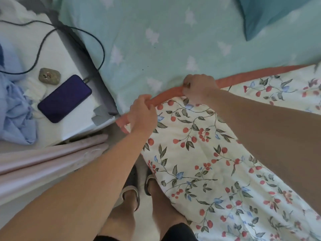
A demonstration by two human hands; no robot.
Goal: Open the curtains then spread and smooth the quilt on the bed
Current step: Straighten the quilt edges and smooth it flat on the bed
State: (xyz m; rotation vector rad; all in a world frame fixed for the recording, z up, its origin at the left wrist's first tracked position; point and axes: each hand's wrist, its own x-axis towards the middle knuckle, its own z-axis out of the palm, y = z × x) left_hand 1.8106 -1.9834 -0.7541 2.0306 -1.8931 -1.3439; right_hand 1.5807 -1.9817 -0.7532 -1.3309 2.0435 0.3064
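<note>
The quilt (199,153) is white with red berries and green leaves, and has an orange border along its top edge. It covers the lower right of the bed and hangs over the near side. My left hand (142,115) grips the orange border near the quilt's corner. My right hand (198,87) pinches the same border a little further along. Beyond the border lies the bare mint-green sheet (156,40) with white shapes. Pale pink curtain fabric (48,162) hangs bunched at the lower left.
A white bedside table (57,54) at the left holds a dark purple phone (64,98) on a black cable (102,54), a small grey-green case (50,75) and crumpled blue cloth (15,108). A teal pillow (271,14) lies top right. My slippered feet (137,188) stand beside the bed.
</note>
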